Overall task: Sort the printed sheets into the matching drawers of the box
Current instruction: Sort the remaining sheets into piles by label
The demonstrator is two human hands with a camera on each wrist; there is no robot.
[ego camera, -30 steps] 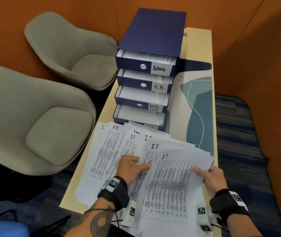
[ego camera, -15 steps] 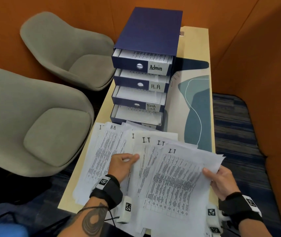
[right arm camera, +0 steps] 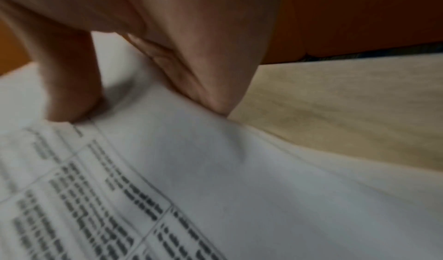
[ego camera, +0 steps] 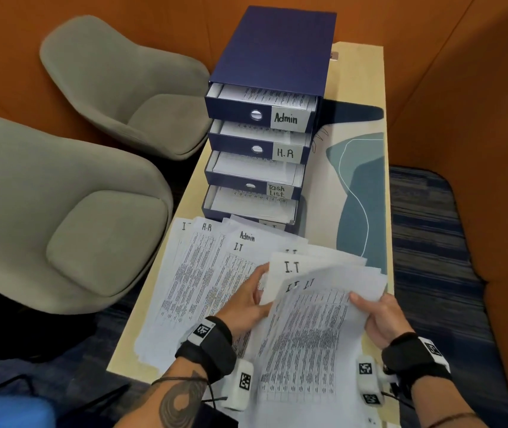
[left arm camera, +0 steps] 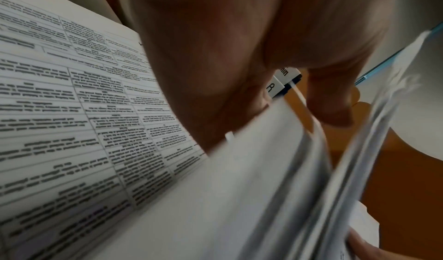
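Head view, what changed: right hand point(ego camera: 384, 316) has pulled its bunch of I.T sheets point(ego camera: 311, 329) back toward the fanned pile; half a second ago it sat further right.
Head view, left hand point(ego camera: 248, 299): fingers still spread flat on the spread-out printed sheets point(ego camera: 203, 273), tips at the held bunch's edge.
Head view, box point(ego camera: 272, 66): blue, four drawers pulled open, labels Admin, H.R, Task List, bottom one half hidden.
Head view, surroundings: pale wood tabletop point(ego camera: 360, 88), teal mat point(ego camera: 360, 196), two grey chairs point(ego camera: 61, 205), orange walls.
Left wrist view: blurry, fingers point(left arm camera: 215, 93) on print, drawer labels peeking through.
Right wrist view: thumb point(right arm camera: 72, 93) on top, fingers under, grip pinching the sheets.
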